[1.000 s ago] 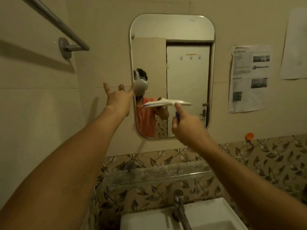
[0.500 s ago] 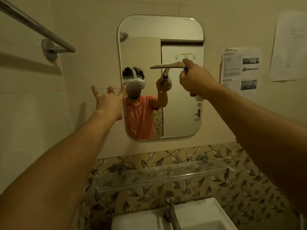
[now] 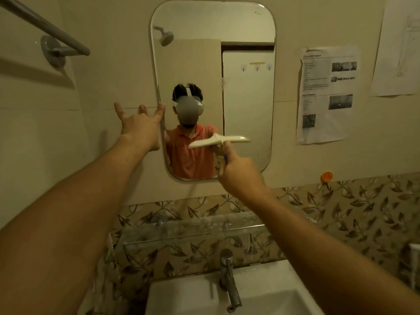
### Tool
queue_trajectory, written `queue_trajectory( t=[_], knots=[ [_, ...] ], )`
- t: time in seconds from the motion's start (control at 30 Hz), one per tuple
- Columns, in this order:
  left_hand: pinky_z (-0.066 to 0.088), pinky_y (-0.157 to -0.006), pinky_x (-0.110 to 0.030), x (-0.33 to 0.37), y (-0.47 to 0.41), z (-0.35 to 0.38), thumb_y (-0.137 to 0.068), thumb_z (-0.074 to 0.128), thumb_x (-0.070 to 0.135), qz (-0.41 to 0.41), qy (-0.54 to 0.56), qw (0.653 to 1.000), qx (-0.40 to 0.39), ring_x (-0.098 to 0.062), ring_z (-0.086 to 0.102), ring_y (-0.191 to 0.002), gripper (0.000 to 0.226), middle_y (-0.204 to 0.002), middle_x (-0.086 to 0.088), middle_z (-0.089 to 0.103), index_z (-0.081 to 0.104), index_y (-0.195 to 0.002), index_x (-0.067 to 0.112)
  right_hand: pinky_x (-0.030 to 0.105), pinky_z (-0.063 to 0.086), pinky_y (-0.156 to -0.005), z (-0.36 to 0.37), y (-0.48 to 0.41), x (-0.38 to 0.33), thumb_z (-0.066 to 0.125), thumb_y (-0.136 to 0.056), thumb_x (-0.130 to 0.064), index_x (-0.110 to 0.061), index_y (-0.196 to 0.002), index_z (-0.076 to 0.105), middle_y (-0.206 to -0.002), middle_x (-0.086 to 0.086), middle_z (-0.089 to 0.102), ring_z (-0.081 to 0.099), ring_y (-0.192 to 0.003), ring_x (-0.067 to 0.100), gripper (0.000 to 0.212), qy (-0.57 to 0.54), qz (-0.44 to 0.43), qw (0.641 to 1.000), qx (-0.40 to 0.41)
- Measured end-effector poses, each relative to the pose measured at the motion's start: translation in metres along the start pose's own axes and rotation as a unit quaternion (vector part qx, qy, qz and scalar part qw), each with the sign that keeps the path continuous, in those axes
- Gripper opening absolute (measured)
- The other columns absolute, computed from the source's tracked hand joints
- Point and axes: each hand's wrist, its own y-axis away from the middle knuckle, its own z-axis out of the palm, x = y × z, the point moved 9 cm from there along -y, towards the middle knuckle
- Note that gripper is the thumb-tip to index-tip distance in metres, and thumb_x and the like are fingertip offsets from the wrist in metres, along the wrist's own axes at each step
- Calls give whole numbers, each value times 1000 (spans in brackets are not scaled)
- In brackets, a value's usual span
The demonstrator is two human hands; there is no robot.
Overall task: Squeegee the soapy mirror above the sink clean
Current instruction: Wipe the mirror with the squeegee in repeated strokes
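Your left hand (image 3: pixel 141 126) is spread with straight fingers against the wall, one fingertip at the left edge of the mirror (image 3: pixel 213 64). Your right hand (image 3: pixel 241 173) is curled round the squeegee (image 3: pixel 218 142) handle, before the mirror's lower right corner. The blade lies nearly level across the lower glass, just above that hand. It appears to touch, though blur prevents certainty.
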Motion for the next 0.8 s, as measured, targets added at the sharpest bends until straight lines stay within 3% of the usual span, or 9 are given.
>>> queue_trajectory(
  t=[0.13, 0.27, 0.4, 0.6, 0.73, 0.8],
  knots=[
    [0, -110, -78, 1, 2, -1, -87, 67, 46, -1, -2, 1000, -10, -34, 52, -130, 112, -164, -23, 13, -19, -157, 34, 43, 60, -64, 40, 34, 32, 37, -108, -27, -36, -163, 0, -75, 6, 61, 62, -67, 22, 67, 32, 32, 999, -23],
    [2, -111, -78, 2, 4, -1, -88, 67, 44, -3, 3, 1000, -13, -34, 49, -134, 112, -165, -22, 11, -20, -157, 34, 37, 56, -62, 64, 51, 62, 34, -108, -36, -36, -163, 10, -84, 5, 63, 61, -71, 19, 60, -3, 60, 996, -67],
    [2, -111, -78, 1, 0, 1, -85, 69, 43, -1, 10, 1000, -2, -33, 46, -137, 116, -164, -23, 13, -20, -157, 34, 34, 58, -62, 51, 51, 69, 39, -108, -29, -32, -164, 15, -82, 1, 63, 59, -67, 13, 60, -16, 71, 994, -87],
    [3, -111, -77, 1, 2, -2, -85, 68, 38, 3, 16, 1000, -8, -34, 46, -137, 113, -163, -24, 13, -19, -157, 34, 18, 47, -43, -59, -4, -17, 40, -111, -28, -34, -157, 26, -74, 0, 55, 51, -53, 9, 49, -54, -28, 998, 16],
    [1, -110, -78, -1, 2, -3, -84, 68, 41, 6, 18, 1000, -21, -32, 41, -141, 114, -164, -23, 12, -19, -157, 34, 33, 58, -55, -122, -48, -72, 38, -110, -31, -31, -159, 23, -78, 3, 58, 57, -59, 14, 51, -24, -79, 992, 91],
    [2, -110, -78, -1, 2, -3, -83, 69, 44, 8, 15, 1000, -22, -32, 40, -142, 116, -163, -23, 14, -19, -157, 33, 32, 55, -56, -140, -68, -87, 43, -109, -26, -28, -159, 23, -82, 4, 57, 59, -64, 16, 54, -16, -85, 991, 100]
  ],
)
